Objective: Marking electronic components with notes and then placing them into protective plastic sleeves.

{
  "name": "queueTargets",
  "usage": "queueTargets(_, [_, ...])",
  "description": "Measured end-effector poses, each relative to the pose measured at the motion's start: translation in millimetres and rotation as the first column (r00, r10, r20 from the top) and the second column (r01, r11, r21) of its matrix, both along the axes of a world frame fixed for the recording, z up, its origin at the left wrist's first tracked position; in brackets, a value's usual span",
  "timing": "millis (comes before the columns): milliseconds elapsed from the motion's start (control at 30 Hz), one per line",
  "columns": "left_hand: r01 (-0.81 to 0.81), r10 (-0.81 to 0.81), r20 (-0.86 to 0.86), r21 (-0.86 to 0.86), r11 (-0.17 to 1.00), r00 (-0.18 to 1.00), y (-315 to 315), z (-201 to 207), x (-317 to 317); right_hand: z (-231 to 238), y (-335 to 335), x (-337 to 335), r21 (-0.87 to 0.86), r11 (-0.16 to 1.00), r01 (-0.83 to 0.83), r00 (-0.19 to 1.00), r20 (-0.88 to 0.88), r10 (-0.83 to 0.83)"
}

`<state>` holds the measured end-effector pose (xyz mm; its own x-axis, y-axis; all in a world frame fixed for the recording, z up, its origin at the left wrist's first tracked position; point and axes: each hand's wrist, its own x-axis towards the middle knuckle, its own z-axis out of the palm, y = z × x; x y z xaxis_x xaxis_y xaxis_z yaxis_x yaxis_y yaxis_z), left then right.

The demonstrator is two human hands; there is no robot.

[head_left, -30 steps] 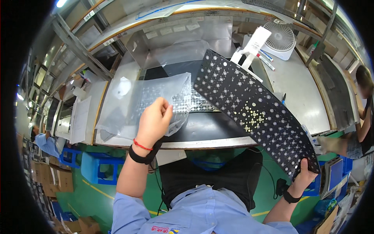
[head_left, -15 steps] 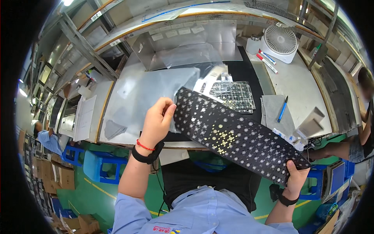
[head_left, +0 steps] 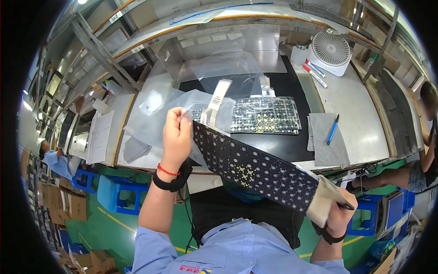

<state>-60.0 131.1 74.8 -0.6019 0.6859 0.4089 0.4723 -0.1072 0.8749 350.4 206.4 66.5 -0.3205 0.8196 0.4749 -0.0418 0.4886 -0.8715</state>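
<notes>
A long black flat panel (head_left: 255, 170), covered in rows of pale round dots with a yellowish cluster, hangs slanted over the table's front edge. My left hand (head_left: 177, 137) is closed at its upper left end, beside clear plastic film (head_left: 157, 112). My right hand (head_left: 340, 212) grips the lower right end, where a beige flap (head_left: 320, 202) wraps over the panel; whether it is cloth or stiff sheet I cannot tell. A white strip with a printed label (head_left: 220, 95) sticks up near the left end. Behind lies another dotted board (head_left: 269, 121), partly under clear film.
A black mat (head_left: 292, 148) covers part of the metal-topped table. At the right are a grey cloth (head_left: 324, 141), a blue pen (head_left: 333, 130), markers (head_left: 315, 75) and a white fan (head_left: 331, 50). A blue stool (head_left: 116, 194) stands left; a seated person's leg (head_left: 388, 176) is at right.
The panel has shifted left and down at its left end. The beige flap has come onto its right end, under my right hand. More of the board behind now shows.
</notes>
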Motion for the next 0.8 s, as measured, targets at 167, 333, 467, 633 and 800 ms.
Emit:
queueTargets(167, [-0.166, 0.098, -0.329, -0.187, 0.968, 0.939, 5, 25, 2, 4, 2, 6, 0.042, 0.999, -0.004, 0.993, 0.115, -0.001])
queueTargets(333, [-0.216, 0.156, -0.406, -0.106, 0.971, 0.901, 13, 50, -6, 15, 3, 1, 0.086, 0.995, -0.059, 0.991, 0.123, 0.048])
queueTargets(467, [0.030, -0.035, -0.254, -0.025, 0.999, 0.967, 19, 70, 15, 22, 1, -15, 0.089, 0.992, -0.093, 0.985, 0.156, 0.078])
queueTargets(633, [-0.089, 0.109, -0.454, 0.066, 0.994, 0.884, 13, 79, 23, 22, 2, -15, 0.014, 0.999, 0.040, 0.984, 0.170, -0.042])
queueTargets(800, [0.060, -0.032, -0.530, 0.037, 0.997, 0.847, 8, 85, 47, 25, -2, -22, -0.007, 0.999, 0.047, 0.990, 0.135, -0.046])
